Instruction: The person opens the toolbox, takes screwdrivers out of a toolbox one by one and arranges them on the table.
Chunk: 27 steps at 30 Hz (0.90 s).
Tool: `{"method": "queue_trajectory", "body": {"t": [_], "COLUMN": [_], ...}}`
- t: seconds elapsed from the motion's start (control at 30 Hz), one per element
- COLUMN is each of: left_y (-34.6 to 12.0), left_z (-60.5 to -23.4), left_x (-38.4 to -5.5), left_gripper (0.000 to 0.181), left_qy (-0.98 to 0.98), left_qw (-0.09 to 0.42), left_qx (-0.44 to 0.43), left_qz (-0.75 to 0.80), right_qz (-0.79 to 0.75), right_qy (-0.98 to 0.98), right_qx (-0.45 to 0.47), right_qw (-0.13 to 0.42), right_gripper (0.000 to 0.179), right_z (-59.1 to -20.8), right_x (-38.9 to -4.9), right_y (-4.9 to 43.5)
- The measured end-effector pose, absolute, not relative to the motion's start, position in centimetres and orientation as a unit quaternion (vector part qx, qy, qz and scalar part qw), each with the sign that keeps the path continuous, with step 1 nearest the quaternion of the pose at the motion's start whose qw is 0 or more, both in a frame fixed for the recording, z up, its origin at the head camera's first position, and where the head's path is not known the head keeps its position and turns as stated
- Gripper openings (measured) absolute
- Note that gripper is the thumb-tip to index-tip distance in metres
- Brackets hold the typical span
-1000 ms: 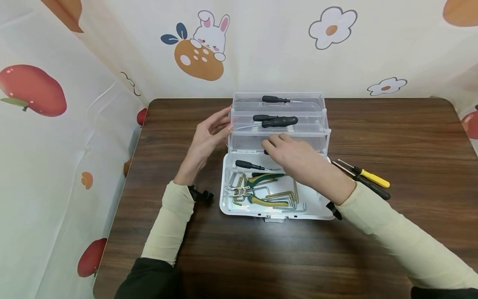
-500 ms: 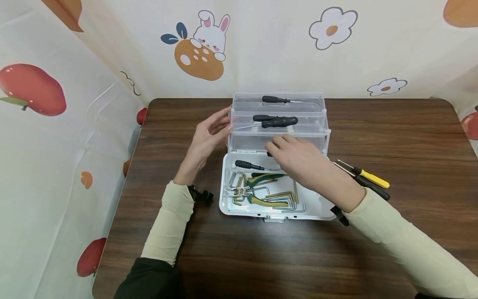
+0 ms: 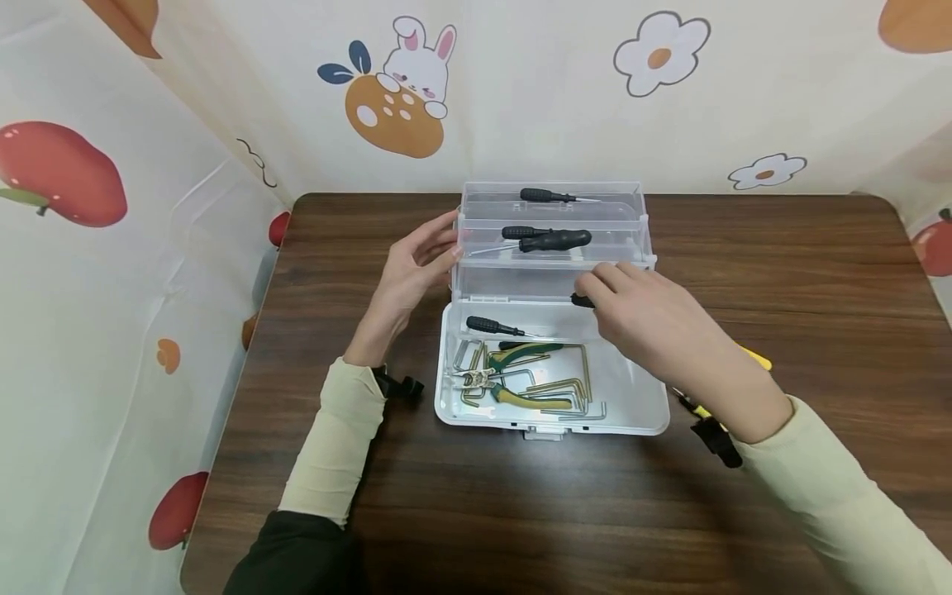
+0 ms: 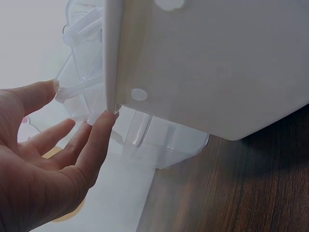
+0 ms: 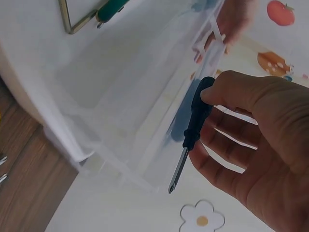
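A white toolbox stands with its clear stepped trays raised at the back. My left hand rests its thumb and fingertips on the left end of the trays, fingers loosely spread. My right hand pinches a small black Phillips screwdriver by its handle, over the right part of the box, its tip bare. Black screwdrivers lie in the upper tray, the middle tray and the lower part of the box. Green-and-yellow pliers and several hex keys lie in the base.
The wooden table carries the box near its back edge, close to a patterned cloth wall. A yellow-handled screwdriver lies right of the box, partly hidden under my right forearm. A latch sticks out at the box's front.
My right hand has moved right along the trays, bringing the black screwdriver into view between its fingers. The left hand keeps its place on the trays.
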State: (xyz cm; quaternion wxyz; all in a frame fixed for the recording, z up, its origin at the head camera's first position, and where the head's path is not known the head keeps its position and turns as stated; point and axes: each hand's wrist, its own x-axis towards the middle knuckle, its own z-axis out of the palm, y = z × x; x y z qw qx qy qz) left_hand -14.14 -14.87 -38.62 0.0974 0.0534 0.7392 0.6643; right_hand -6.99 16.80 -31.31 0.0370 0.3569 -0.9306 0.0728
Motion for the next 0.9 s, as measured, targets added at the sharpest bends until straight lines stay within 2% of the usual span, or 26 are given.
{"method": "queue_trajectory", "body": {"t": [0.43,0.7,0.9], "left_y": [-14.9,-14.9,-14.9], "left_z": [-39.0,-38.9,-39.0], "left_x": [-14.5,-14.4,-14.3], "left_gripper": [0.053,0.054,0.054], "left_qy": [0.733,0.728,0.726], "left_qw": [0.099,0.103,0.101], "left_qx": [0.042,0.049,0.049], "left_qz": [0.672,0.676,0.678], "right_qz": [0.091,0.114,0.142], "right_qy": [-0.946,-0.956,-0.963], "right_qx": [0.310,0.268,0.229], "right_qw": [0.044,0.048,0.030], "right_gripper": [0.035,0.041,0.036], "right_z": [-31.0,-32.3,-33.9], "right_x": [-6.3,-6.0,-6.5], "right_y": [20.4,23.7,26.1]}}
